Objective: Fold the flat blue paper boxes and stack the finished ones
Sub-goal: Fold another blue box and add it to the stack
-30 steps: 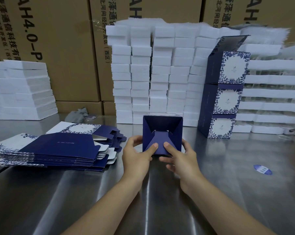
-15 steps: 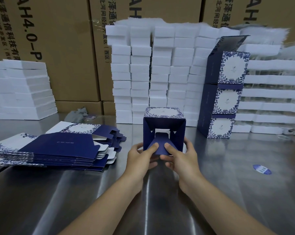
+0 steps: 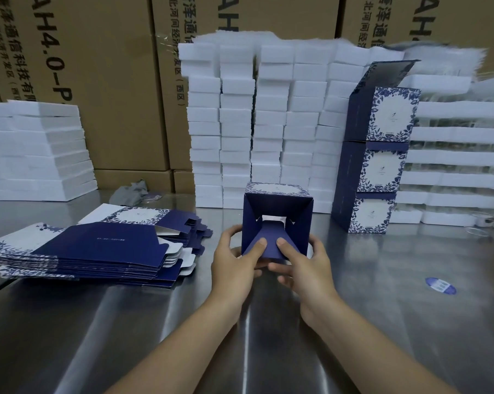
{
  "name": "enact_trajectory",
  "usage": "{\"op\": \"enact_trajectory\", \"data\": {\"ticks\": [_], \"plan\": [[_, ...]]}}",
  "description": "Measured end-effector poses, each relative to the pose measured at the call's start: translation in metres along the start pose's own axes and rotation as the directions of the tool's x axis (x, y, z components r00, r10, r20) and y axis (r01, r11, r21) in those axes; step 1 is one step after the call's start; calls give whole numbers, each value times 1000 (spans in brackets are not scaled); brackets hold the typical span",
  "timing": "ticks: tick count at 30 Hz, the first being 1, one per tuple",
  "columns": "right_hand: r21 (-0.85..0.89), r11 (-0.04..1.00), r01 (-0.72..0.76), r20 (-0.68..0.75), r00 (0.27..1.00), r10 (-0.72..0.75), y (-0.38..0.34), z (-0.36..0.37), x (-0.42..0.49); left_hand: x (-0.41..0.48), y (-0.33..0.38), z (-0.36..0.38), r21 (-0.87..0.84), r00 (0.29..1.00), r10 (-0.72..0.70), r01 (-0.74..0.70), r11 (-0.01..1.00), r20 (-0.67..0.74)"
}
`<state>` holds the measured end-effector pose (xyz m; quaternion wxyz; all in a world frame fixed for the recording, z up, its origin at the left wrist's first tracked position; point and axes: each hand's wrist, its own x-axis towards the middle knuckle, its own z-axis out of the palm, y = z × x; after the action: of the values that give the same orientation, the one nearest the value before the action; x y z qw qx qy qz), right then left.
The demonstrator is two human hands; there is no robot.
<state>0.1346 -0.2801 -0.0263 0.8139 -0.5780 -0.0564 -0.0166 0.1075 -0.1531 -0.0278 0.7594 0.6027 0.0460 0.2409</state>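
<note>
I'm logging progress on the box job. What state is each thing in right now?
Box in hands: opened up, bottom flaps half closed.
Left hand: gripping box, thumb on flap.
Right hand: same.
Flat boxes: unfolded, piled.
Finished boxes: stacked three high, top lid open.

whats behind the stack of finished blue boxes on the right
Behind the stack of finished blue boxes stand piles of white foam blocks, with brown cartons behind those. The stack covers the foam directly behind it.
</note>
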Motion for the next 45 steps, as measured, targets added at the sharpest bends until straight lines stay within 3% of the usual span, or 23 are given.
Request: {"op": "enact_trajectory", "data": {"ticks": [7, 11, 15, 18, 23, 33, 37, 45], "plan": [[-2, 999, -34, 2, 999, 34, -1, -1, 0, 2, 3, -5, -139, 988, -154, 157, 978, 32], [4, 999, -48, 6, 999, 48, -1, -1, 0, 2, 3, -6, -155, 983, -171, 179, 972, 59], [31, 984, -177, 16, 984, 176, -3, 1, -2, 3, 2, -5, -224, 981, -188, 196, 955, 57], [-41, 965, -258, 71, 963, 261, -9, 1, -3, 2, 3, -4, -252, 981, -192, 195, 948, 39], [-80, 945, -316, 65, 945, 321, -15, 0, -3, 2, 2, -2, -223, 982, -187, 182, 958, -4], [-70, 976, -205, -47, 978, 202, -11, 2, -1, -1, 6, 2, 61, 928, -367, 363, 930, 68], [-93, 975, -204, -45, 979, 200, -12, 4, -4, -1, 7, 2, 59, 925, -374, 370, 927, 67], [-121, 938, -324, 209, 916, 343, -16, 7, -11, -5, 10, 2, 51, 934, -352, 349, 936, 57]]}}
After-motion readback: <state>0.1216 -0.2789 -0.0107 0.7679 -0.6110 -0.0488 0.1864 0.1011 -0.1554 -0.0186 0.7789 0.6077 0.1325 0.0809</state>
